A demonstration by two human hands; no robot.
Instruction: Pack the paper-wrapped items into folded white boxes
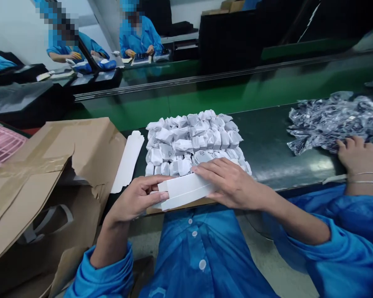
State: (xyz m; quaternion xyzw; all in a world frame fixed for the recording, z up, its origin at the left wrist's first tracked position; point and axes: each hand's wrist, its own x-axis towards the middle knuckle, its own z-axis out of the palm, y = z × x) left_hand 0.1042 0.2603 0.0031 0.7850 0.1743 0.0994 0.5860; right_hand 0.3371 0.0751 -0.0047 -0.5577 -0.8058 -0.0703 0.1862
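Between my two hands is a long, narrow white carton (186, 189), held slightly tilted above the bench edge. My left hand (139, 198) grips its left end, thumb on the near side by the end flaps. Across the right part of the carton lies my right hand (228, 182), its fingers over the top and thumb below. Just beyond it sit rows of small white wrapped packets (192, 136), packed tightly together. A flat white carton blank (129, 161) rests left of the packets.
An open brown cardboard box (93, 145) takes up the left side. At right, another person's hand (357, 155) touches a heap of clear plastic bags (335, 120) with dark contents. A green ledge (180, 103) runs behind the bench, with co-workers in blue (139, 37) beyond.
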